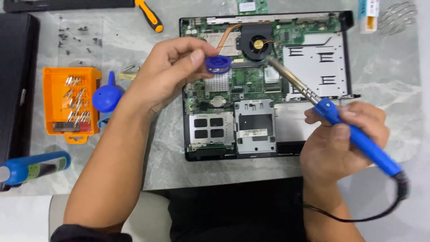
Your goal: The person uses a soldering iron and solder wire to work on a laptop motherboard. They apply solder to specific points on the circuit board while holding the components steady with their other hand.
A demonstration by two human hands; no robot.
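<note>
Blue-handled and trailing a black cord, a soldering iron (331, 114) is sitting gripped in the right hand (342, 141) at the near right, its metal tip reaching over an opened laptop (264, 85) beside the fan (256, 42). Farther left, the left hand (168, 71) is pinching a small blue spool (218, 63) above the green board. An orange bit case (69, 103) is lying far left.

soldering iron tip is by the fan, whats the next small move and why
Probably bring the solder spool in the left hand closer to the tip of the soldering iron, held in the right hand. The tip sits beside the fan on the laptop motherboard, the spool apart from it.
</note>
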